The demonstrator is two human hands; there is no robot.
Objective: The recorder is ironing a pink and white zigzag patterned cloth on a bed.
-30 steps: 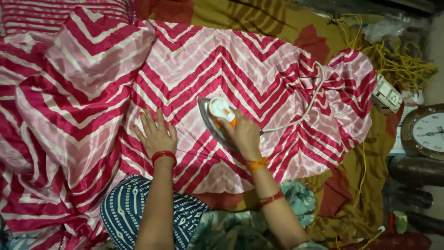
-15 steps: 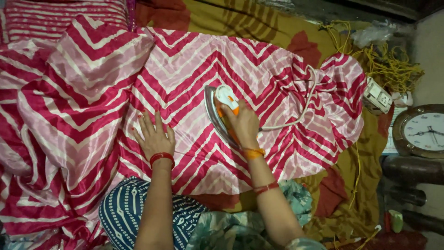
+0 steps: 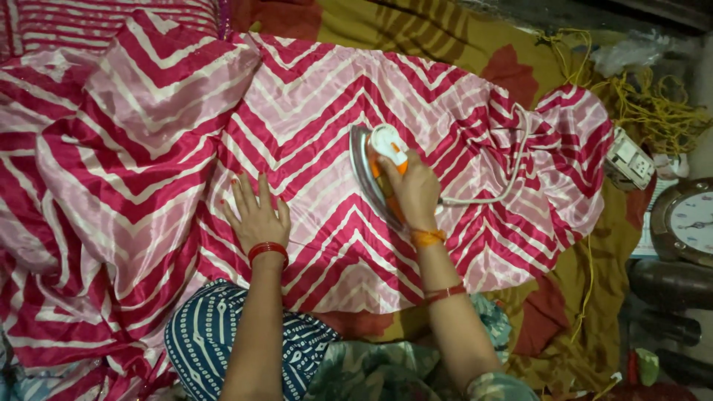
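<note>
A pink cloth with red and white zigzag stripes [image 3: 312, 126] lies spread over an olive and red sheet [image 3: 423, 37]. My right hand [image 3: 413, 189] grips the orange handle of a white and silver electric iron [image 3: 375, 160], which rests flat on the cloth near its middle. My left hand [image 3: 255, 214] lies flat on the cloth with fingers spread, to the left of the iron, wearing a red bangle. The iron's white cord [image 3: 512, 167] loops to the right over the cloth.
A white socket box [image 3: 630, 158] and a tangle of yellow cord [image 3: 653, 111] lie at the right. A round wall clock [image 3: 687, 221] rests at the right edge. More striped cloth is bunched at the left [image 3: 89, 186]. A blue patterned garment [image 3: 215, 341] covers my knee.
My right hand has slid the iron a little away from me and to the right over the cloth. My left hand stays pressed flat in nearly the same spot.
</note>
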